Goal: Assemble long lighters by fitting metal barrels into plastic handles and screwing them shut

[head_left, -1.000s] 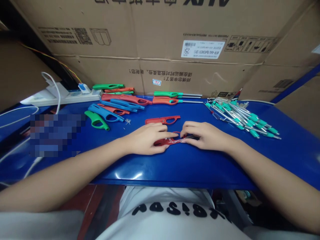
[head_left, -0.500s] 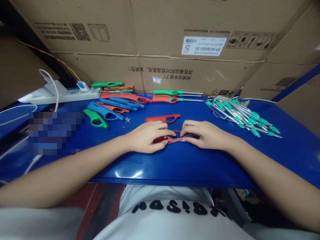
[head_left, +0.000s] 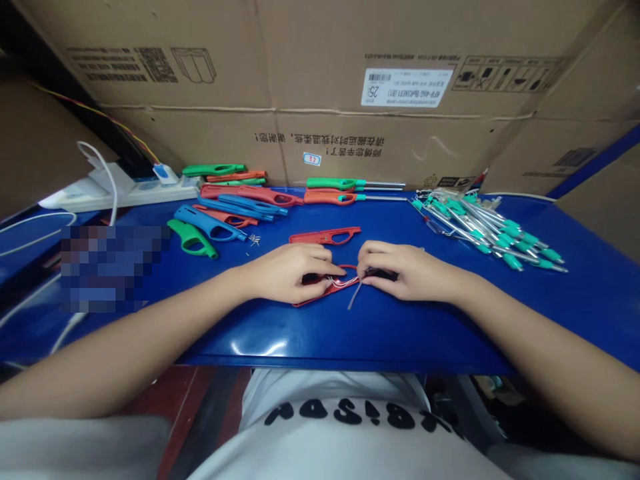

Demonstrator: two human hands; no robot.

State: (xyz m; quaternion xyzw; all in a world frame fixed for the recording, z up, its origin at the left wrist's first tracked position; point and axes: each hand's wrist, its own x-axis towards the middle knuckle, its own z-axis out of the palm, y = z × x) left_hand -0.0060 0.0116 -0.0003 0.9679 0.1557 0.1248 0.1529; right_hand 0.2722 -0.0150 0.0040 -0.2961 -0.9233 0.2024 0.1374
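My left hand (head_left: 287, 272) is closed on a red plastic lighter shell (head_left: 320, 292) lying on the blue table (head_left: 350, 327). My right hand (head_left: 407, 270) pinches thin wires (head_left: 350, 288) and a dark part at the shell's right end; one pale wire end hangs down toward me. A second red shell half (head_left: 325, 236) lies just beyond my hands.
A heap of blue, red and green lighter shells (head_left: 225, 213) lies at the back left. Two assembled long lighters (head_left: 350, 190) sit by the cardboard boxes (head_left: 320, 87). A pile of metal tubes with teal ends (head_left: 485, 227) is at the right. A white power strip (head_left: 125, 190) with cables is far left.
The red shell under my left hand has tilted, its near edge now showing below my fingers. A loose pale wire end has come out below my right fingers.
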